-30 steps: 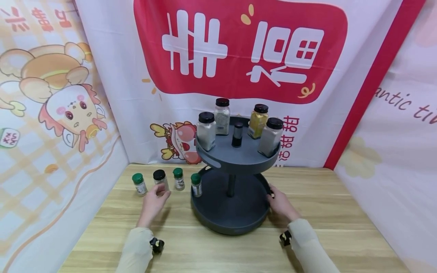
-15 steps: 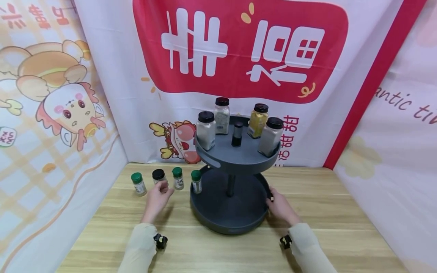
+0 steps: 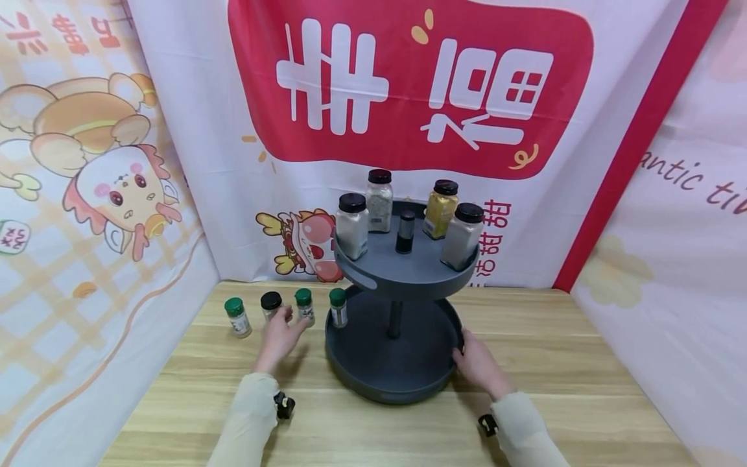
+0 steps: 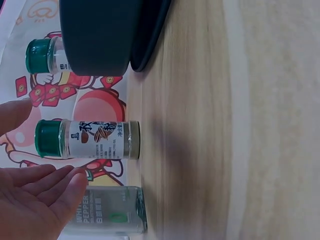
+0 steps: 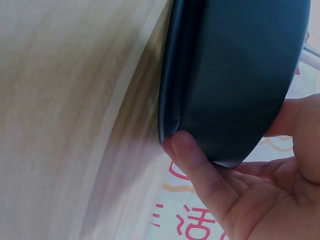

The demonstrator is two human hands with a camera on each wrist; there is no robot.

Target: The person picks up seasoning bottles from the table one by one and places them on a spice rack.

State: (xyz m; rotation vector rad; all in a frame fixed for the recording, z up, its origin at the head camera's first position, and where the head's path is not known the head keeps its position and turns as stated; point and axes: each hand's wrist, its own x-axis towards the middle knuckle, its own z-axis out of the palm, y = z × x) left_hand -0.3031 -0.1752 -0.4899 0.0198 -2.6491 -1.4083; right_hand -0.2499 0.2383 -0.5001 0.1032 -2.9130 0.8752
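Note:
In the head view, my left hand (image 3: 281,340) reaches toward a small green-capped spice jar (image 3: 304,308). The left wrist view has that labelled jar (image 4: 95,140) between the thumb above and the spread fingers (image 4: 42,187) below, with gaps showing on both sides. A black-capped white pepper jar (image 4: 107,210) stands just beside, partly behind these fingers. My right hand (image 3: 481,363) holds the right edge of the lower tray (image 3: 388,394) of a dark grey two-tier turntable, thumb inside and fingers outside. Another green-capped jar (image 3: 338,308) stands inside that tray at its left rim.
On the upper tray (image 3: 408,285) are several black-capped jars, including a yellow one (image 3: 440,211), and a small dark bottle (image 3: 405,232). A third green-capped jar (image 3: 237,318) stands at the left of the wooden table (image 3: 373,434). Printed cloths hang around the table.
My left hand has moved right, from the black-capped jar to the green-capped one beside it. The jar in the lower tray has shifted slightly backward along the rim; my right hand stays at the tray.

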